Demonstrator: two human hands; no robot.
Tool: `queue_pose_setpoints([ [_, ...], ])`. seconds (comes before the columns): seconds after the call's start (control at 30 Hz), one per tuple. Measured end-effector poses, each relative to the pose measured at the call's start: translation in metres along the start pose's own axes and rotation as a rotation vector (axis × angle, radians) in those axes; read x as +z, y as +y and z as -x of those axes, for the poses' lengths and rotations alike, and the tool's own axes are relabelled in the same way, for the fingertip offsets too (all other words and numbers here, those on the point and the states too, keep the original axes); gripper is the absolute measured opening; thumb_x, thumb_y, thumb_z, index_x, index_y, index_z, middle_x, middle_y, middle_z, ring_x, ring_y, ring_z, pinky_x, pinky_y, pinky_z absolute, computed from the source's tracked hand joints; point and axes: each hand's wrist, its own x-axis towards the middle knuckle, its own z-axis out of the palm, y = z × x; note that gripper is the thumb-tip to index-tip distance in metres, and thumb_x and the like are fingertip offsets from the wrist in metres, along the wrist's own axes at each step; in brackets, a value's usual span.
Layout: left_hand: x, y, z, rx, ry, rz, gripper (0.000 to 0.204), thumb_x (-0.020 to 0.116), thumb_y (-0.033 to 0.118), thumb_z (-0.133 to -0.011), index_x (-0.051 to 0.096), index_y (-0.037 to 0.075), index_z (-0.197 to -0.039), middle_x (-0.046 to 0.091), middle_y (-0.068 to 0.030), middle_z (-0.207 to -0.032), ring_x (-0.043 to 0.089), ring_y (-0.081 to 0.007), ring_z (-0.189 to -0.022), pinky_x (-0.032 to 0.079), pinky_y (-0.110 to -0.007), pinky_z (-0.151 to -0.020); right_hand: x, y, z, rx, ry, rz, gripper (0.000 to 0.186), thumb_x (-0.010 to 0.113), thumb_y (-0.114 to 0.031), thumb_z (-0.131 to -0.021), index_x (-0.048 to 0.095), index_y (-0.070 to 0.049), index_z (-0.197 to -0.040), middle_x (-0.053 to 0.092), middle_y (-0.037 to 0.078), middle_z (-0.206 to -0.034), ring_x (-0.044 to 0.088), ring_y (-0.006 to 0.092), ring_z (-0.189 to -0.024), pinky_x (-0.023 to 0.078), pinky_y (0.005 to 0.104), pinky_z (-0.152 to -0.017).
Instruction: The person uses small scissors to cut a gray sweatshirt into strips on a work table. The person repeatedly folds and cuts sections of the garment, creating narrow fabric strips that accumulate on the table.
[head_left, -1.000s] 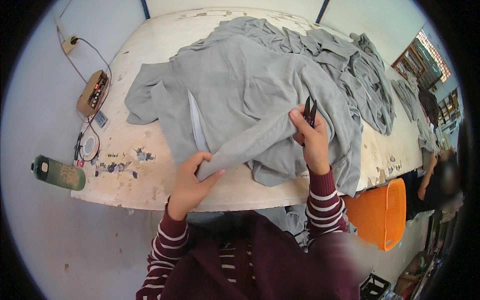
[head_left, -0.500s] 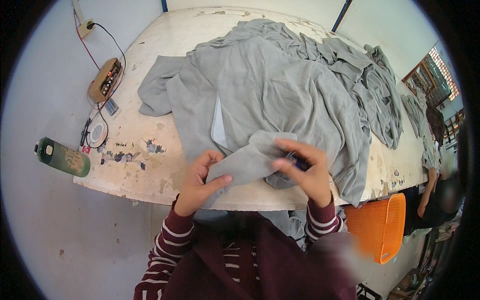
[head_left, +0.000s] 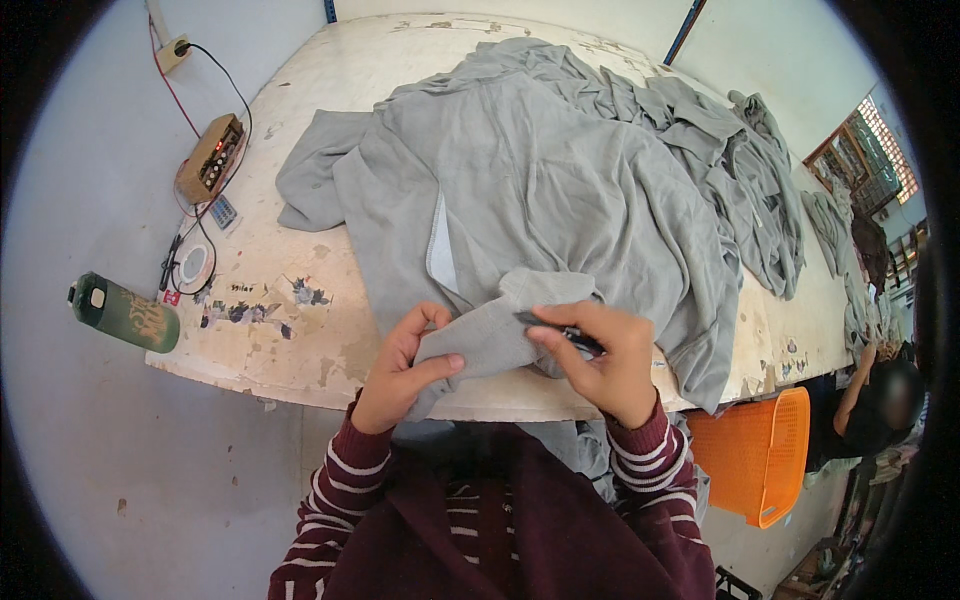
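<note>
A large grey garment point(head_left: 520, 170) lies spread and wrinkled over the table, its lower part reaching the near edge. My left hand point(head_left: 400, 370) is closed on a folded end of it, thumb on top and fingers underneath. This could be a sleeve end; I cannot tell for sure. In my right hand point(head_left: 605, 360) is a small dark tool point(head_left: 585, 341) that looks like thread snips, mostly covered by the fingers. Its narrow tip is over the held cloth, at or just above the surface. A pale bluish patch point(head_left: 440, 250) shows through a slit in the garment.
The worn pale table point(head_left: 300, 350) has a curved-looking near edge. At left are a green bottle point(head_left: 125, 312), a brown box with knobs point(head_left: 208, 158) and cables. An orange basket point(head_left: 750, 455) stands below the table at right. Beyond it, another person point(head_left: 880, 400) handles grey cloth.
My right hand has moved slightly down and turned, bringing the dark tool's tip over the cloth, its fingers now closed round it. The left hand keeps its hold, almost unmoved.
</note>
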Motion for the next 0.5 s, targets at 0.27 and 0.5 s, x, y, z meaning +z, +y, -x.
queue_pose_setpoints([
  [0.27,0.012,-0.007,0.000,0.249,0.087,-0.362,0.026,0.061,-0.002,-0.076,0.053,0.008,-0.098,0.057,-0.0021,-0.084,0.055,-0.0125,-0.077,0.044,-0.026,-0.071,0.008,0.015,-0.029,-0.022,-0.290,-0.458,0.038,0.065,0.005,-0.060,0.067,-0.003,-0.097,0.065,0.007,-0.088,0.056,0.0144,-0.067,0.044,0.0252,-0.063],
  [0.5,0.005,-0.024,-0.004,0.991,0.181,-1.056,0.020,0.065,0.003,-0.055,0.063,0.010,-0.073,0.053,-0.0028,-0.065,0.051,-0.0199,-0.053,0.039,-0.031,-0.046,0.003,0.035,-0.002,0.162,0.233,0.032,0.031,0.070,-0.001,-0.068,0.069,-0.004,-0.098,0.062,0.006,-0.079,0.059,0.0195,-0.072,0.046,0.0268,-0.067],
])
